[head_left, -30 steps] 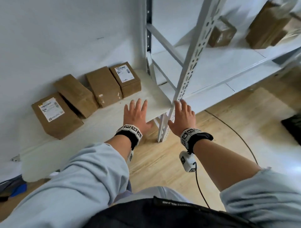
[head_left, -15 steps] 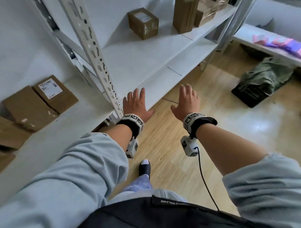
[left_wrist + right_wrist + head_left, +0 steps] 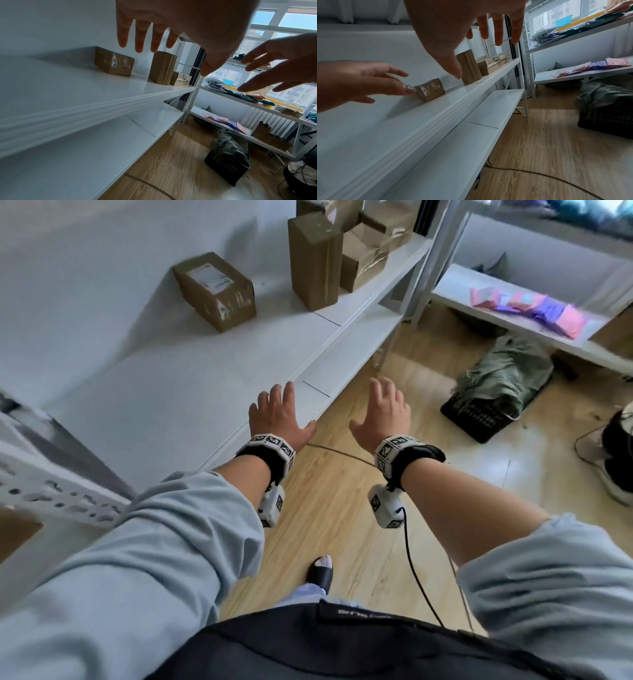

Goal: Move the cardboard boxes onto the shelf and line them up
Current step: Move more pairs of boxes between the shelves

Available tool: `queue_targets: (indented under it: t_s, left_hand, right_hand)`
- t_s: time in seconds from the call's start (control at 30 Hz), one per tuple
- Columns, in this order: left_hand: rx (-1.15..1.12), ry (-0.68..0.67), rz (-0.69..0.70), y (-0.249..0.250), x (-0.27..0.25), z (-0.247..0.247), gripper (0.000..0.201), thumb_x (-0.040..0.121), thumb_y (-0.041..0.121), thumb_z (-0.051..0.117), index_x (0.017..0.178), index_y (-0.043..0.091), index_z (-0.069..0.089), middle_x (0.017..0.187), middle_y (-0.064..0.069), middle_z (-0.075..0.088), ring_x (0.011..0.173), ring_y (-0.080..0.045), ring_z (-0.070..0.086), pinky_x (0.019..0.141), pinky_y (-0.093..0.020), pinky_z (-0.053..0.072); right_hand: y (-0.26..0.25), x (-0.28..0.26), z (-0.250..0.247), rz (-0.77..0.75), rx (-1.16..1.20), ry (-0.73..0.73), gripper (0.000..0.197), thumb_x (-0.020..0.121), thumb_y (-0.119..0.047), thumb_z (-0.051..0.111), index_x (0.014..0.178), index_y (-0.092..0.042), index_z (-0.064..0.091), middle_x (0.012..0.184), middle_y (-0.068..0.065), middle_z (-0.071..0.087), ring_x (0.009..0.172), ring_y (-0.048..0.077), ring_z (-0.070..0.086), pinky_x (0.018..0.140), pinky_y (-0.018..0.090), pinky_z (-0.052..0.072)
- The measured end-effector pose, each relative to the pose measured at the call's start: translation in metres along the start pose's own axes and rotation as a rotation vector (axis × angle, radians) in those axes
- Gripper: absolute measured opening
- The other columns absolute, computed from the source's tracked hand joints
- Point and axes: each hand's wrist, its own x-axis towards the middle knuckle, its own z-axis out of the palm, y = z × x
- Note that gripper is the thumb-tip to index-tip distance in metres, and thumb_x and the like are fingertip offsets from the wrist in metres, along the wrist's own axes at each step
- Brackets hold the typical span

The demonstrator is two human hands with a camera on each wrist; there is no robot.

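A labelled cardboard box lies flat on the white shelf, well behind my hands. To its right a tall box stands upright, with more boxes beside it at the shelf's end. My left hand hovers over the shelf's front edge, fingers spread and holding nothing. My right hand is out over the floor, just off the shelf, also spread and empty. The left wrist view shows the flat box and the tall box ahead of the fingers. The right wrist view shows the same flat box.
A lower shelf board juts out under the main one. A perforated upright post stands at the left. To the right, another rack holds pink and purple packets; a dark crate with a green bag and a cable lie on the floor.
The view has swung right, away from the boxes lying on the left bay, to the bay with the upright boxes. Both hands moved right along the shelf edge, still spread and empty.
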Motion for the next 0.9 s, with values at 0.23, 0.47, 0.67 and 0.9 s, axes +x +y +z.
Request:
queue_targets:
  t_s: [0.23, 0.47, 0.67, 0.9]
  left_hand:
    - [-0.03, 0.0, 0.005, 0.045, 0.111, -0.007, 0.09, 0.081, 0.064, 0.059, 0.151, 0.017, 0.027, 0.15, -0.009, 0.038, 0.131, -0.033, 0.04, 0.103, -0.045, 0.039]
    - [-0.035, -0.031, -0.061, 0.084, 0.192, -0.001, 0.09, 0.082, 0.064, 0.059, 0.152, 0.017, 0.026, 0.153, -0.009, 0.035, 0.133, -0.033, 0.038, 0.102, -0.045, 0.039]
    - [-0.024, -0.005, -0.144, 0.119, 0.275, 0.0, 0.089, 0.081, 0.064, 0.06, 0.15, 0.02, 0.028, 0.149, -0.008, 0.038, 0.132, -0.033, 0.039, 0.101, -0.044, 0.04]
    - [-0.071, 0.032, -0.367, 0.154, 0.364, -0.01, 0.089, 0.08, 0.061, 0.065, 0.15, 0.021, 0.028, 0.149, -0.009, 0.036, 0.132, -0.033, 0.039, 0.102, -0.045, 0.039]
  right_hand:
    - [0.029, 0.103, -0.01, 0.016, -0.004, 0.035, 0.077, 0.078, -0.039, 0.072, 0.143, -0.02, 0.035, 0.143, 0.007, 0.038, 0.123, 0.03, 0.045, 0.097, 0.045, 0.044]
    - [0.06, 0.193, -0.011, 0.014, 0.025, 0.049, 0.077, 0.079, -0.039, 0.072, 0.143, -0.018, 0.035, 0.149, 0.008, 0.035, 0.129, 0.031, 0.042, 0.102, 0.046, 0.043]
    - [0.084, 0.292, -0.012, -0.065, 0.049, 0.047, 0.078, 0.082, -0.042, 0.07, 0.146, -0.018, 0.031, 0.153, 0.009, 0.032, 0.134, 0.033, 0.039, 0.105, 0.047, 0.04]
    - [0.11, 0.404, -0.015, -0.191, 0.096, -0.007, 0.077, 0.083, -0.043, 0.069, 0.145, -0.018, 0.032, 0.152, 0.009, 0.034, 0.133, 0.032, 0.04, 0.105, 0.047, 0.039]
